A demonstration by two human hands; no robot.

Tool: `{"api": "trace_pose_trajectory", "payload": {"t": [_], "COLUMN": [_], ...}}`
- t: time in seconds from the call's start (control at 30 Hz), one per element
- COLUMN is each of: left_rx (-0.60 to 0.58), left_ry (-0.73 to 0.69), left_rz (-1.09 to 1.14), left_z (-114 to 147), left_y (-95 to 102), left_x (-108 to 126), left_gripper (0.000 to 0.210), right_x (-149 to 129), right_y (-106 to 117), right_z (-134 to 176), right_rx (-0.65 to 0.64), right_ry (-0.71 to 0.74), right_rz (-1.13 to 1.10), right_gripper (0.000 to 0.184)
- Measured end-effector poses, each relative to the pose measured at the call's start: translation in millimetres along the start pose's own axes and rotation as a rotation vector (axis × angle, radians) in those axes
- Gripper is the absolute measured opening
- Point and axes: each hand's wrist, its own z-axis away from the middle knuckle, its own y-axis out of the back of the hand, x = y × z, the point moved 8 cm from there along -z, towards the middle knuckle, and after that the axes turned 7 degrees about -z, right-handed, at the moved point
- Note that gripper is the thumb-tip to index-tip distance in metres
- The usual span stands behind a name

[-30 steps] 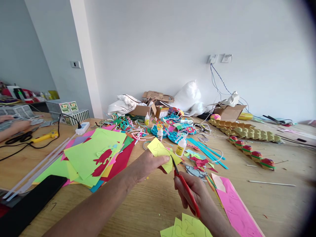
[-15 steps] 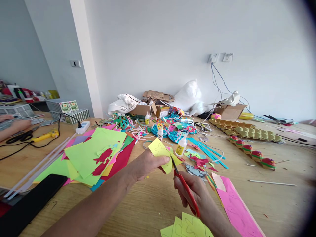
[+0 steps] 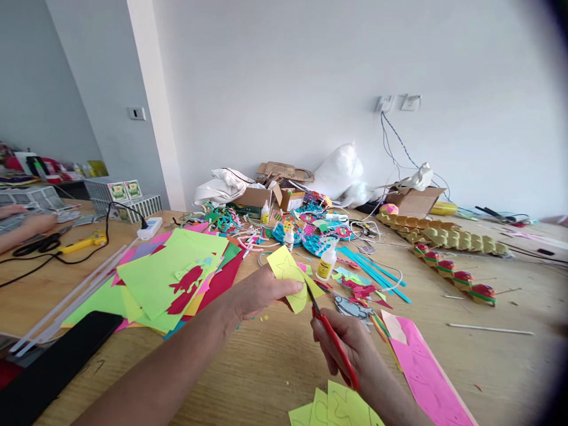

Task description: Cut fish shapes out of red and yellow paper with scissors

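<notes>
Pinched between thumb and fingers of my left hand point(image 3: 261, 290) is a piece of yellow paper point(image 3: 284, 265) with a pencilled outline. My right hand point(image 3: 350, 343) grips red-handled scissors point(image 3: 338, 349), their dark blades reaching into the paper's right side. Below, near the bottom edge, lie several more yellow paper pieces point(image 3: 344, 408) with drawn star-like outlines. A pink paper strip point(image 3: 428, 370) with pencil drawings rests right of my right hand. Just beyond the paper stands a white glue bottle point(image 3: 326, 264) with a yellow label.
Stacked coloured sheets point(image 3: 151, 278) and a black phone-like slab point(image 3: 62, 361) lie at left. Paper scraps point(image 3: 359, 290), blue strips point(image 3: 373, 269) and egg-carton caterpillars point(image 3: 452, 275) spread to the right. Cardboard boxes point(image 3: 257, 198) stand by the wall. Another person's hand point(image 3: 39, 223) shows far left.
The scissors remain at the paper's right side, where the paper piece has shifted and tilted slightly. Both hands have barely moved, and the view has shifted a little.
</notes>
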Motion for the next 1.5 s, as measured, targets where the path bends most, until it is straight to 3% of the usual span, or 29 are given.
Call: {"api": "trace_pose_trajectory", "payload": {"t": [0.27, 0.37, 0.47, 0.7, 0.87, 1.23, 1.5], "left_rx": [-0.014, 0.052, 0.106, 0.075, 0.061, 0.184, 0.103], "left_ry": [-0.022, -0.054, -0.052, -0.030, -0.028, -0.086, -0.035], "left_rz": [-0.074, -0.118, -0.035, 0.155, 0.171, 0.152, 0.211], "left_z": [-1, -2, -1, -3, -6, 0, 0], "left_y": [3.0, 7.1, 6.7, -2.4, -2.3, -15.2, -23.8], "left_x": [-1, 3, 4, -2, -5, -1, -9], "left_gripper": [0.013, 0.017, 0.018, 0.021, 0.020, 0.017, 0.021], "right_x": [2, 6, 6, -9, -5, -7, -16], "right_y": [2, 1, -1, -4, -7, -4, -2], "right_z": [1, 0, -1, 4, 5, 6, 8], "right_rx": [0.021, 0.010, 0.010, 0.000, -0.033, 0.030, 0.049], "right_ry": [0.002, -0.006, -0.026, 0.021, 0.034, 0.022, 0.050], "right_rz": [0.028, 0.009, -0.036, -0.157, -0.223, -0.284, -0.243], "right_gripper": [0.036, 0.036, 0.036, 0.039, 0.042, 0.039, 0.036]}}
